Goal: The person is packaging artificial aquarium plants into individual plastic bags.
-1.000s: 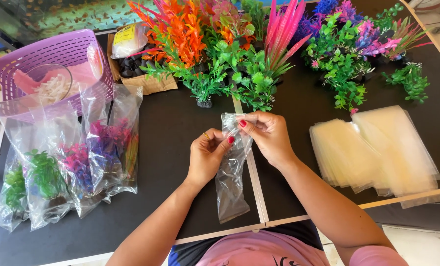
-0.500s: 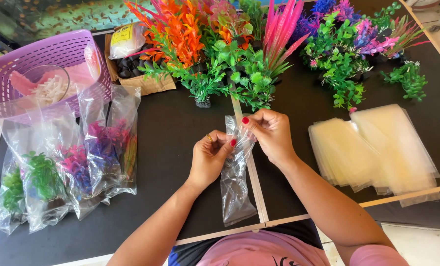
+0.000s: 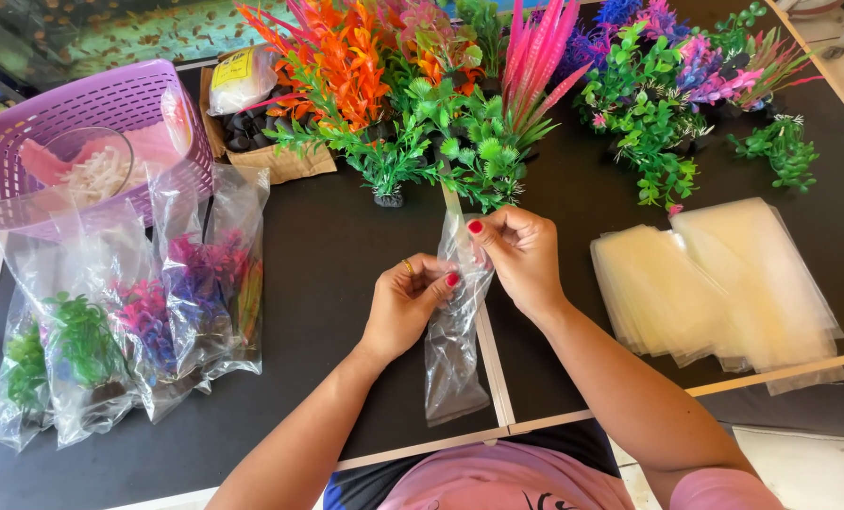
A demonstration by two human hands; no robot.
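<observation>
Both hands hold one clear plastic bag (image 3: 452, 340) upright over the black table (image 3: 328, 246). My left hand (image 3: 409, 300) pinches the bag's left side near the top. My right hand (image 3: 519, 253) grips the bag's upper edge from the right, fingers curled. The bag hangs down empty toward the table's front edge. Just beyond the hands stands a green plastic plant (image 3: 483, 161).
Several bagged plants (image 3: 129, 321) lie at the left, beside a purple basket (image 3: 82, 123). Many coloured plastic plants (image 3: 422, 76) fill the back, with a brown box of dark bases (image 3: 266, 142). A stack of clear bags (image 3: 724, 283) lies at the right.
My left hand has slid up and in toward the bag's top, and both hands have worked the bag's mouth; the bag hangs a little lower and straighter.
</observation>
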